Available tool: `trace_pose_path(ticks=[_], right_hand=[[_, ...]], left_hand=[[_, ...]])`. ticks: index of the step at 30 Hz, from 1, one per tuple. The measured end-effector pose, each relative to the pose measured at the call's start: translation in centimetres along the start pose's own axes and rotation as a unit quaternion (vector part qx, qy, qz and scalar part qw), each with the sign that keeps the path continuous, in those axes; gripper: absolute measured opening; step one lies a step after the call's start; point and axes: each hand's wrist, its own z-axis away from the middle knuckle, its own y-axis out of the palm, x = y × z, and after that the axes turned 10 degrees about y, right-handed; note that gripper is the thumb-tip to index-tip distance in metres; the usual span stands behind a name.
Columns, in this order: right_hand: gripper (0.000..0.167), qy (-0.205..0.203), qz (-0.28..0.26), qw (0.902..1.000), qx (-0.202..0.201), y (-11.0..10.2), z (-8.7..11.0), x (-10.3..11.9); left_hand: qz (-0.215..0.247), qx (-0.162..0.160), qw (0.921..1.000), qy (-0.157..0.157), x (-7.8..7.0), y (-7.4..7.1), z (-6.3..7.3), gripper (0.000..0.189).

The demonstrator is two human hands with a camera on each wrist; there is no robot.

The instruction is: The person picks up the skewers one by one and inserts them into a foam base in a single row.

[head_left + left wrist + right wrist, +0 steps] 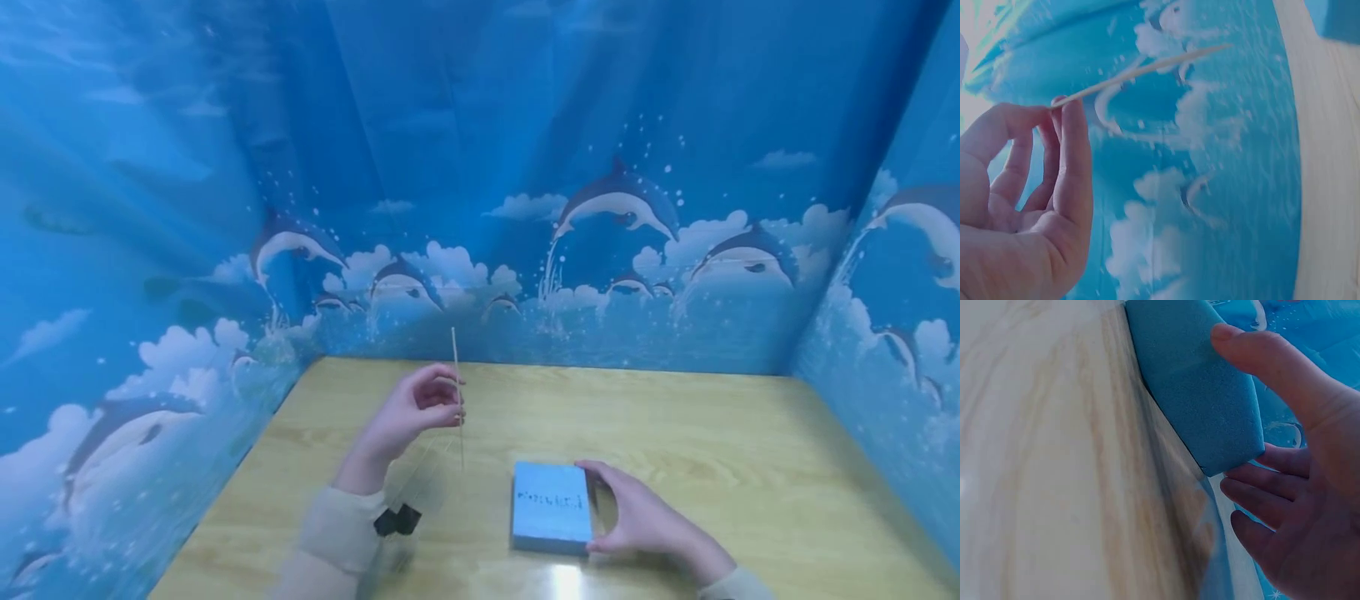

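Observation:
A thin wooden stick is pinched between the thumb and fingertips of my left hand, raised above the table. In the head view it stands nearly upright; the left wrist view shows its pale length reaching out past the fingertips. To the right, a flat square blue foam block lies on the table, with a row of small dark marks across its top. My right hand holds the block along its right side, thumb at the near corner and fingers at the far one. The right wrist view shows the thumb against the foam.
The table has a light wood-grain top. Blue curtains printed with dolphins and clouds enclose its back, left and right sides. Small black pieces show beside the left sleeve; what they belong to is unclear.

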Motion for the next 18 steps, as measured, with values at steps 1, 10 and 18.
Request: trace_pose_path(ticks=[1, 10, 18], right_hand=[[0.112, -0.001, -0.002, 1.0000, 0.000, 0.0, 0.0, -0.1], [0.113, -0.016, -0.015, 0.9997, -0.009, 0.1, 0.2, -0.4], [0.111, -0.044, -0.034, 0.9984, -0.008, 0.2, 0.0, -0.6]], left_hand=[[-0.003, 0.004, 1.0000, 0.007, -0.2, 0.6, -0.1, 0.035], [0.011, 0.021, 0.9993, 0.031, -1.1, 4.5, -1.0, 0.037], [0.017, 0.038, 0.9989, 0.021, 0.2, 8.2, -1.9, 0.038]])
